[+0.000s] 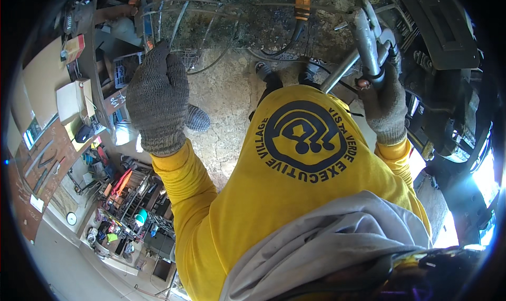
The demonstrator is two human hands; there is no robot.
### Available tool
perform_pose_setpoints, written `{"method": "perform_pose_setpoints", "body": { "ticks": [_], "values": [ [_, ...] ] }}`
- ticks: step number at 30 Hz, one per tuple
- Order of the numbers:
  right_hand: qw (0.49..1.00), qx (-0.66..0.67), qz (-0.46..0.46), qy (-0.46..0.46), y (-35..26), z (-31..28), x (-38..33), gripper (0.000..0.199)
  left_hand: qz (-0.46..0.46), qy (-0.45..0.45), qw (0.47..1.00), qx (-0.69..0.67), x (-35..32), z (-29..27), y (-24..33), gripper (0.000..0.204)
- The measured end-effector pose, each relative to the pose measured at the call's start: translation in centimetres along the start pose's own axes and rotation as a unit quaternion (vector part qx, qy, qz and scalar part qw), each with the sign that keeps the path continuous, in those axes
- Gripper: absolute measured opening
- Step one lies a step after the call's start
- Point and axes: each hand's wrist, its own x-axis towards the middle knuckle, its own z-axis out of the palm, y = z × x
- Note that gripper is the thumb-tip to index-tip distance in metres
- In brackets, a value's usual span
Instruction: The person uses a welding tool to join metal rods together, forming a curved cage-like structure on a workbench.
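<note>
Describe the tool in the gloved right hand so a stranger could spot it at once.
Start at the yellow shirt filling the middle of the view and follow its right sleeve up to the grey knit-gloved right hand. That hand grips a silver metal tool with a thick tubular body, angled up. It is the only bright, shiny piece against the dark, grimy workbench.

Single head-worn fisheye view, looking steeply down, close over torso and floor

My coarse grey knitted cloth gloves (158, 98) are gripping a smooth, shiny silver metal tool (367, 37); the far dark workbench (263, 22) is looking rough and matt.
</note>
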Motion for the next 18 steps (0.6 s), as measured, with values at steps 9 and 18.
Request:
{"method": "perform_pose_setpoints", "body": {
  "ticks": [9,18],
  "values": [
    [0.993,-0.056,-0.103,0.019,-1.5,0.3,0.0,0.051,0.011,-0.001,1.000,0.005,0.1,-0.3,0.2,0.024],
    [0.995,-0.012,-0.093,0.031,-1.9,0.5,0.0,0.061,0.044,0.021,0.999,0.021,0.3,-0.5,-0.1,0.024]
  ]
}}
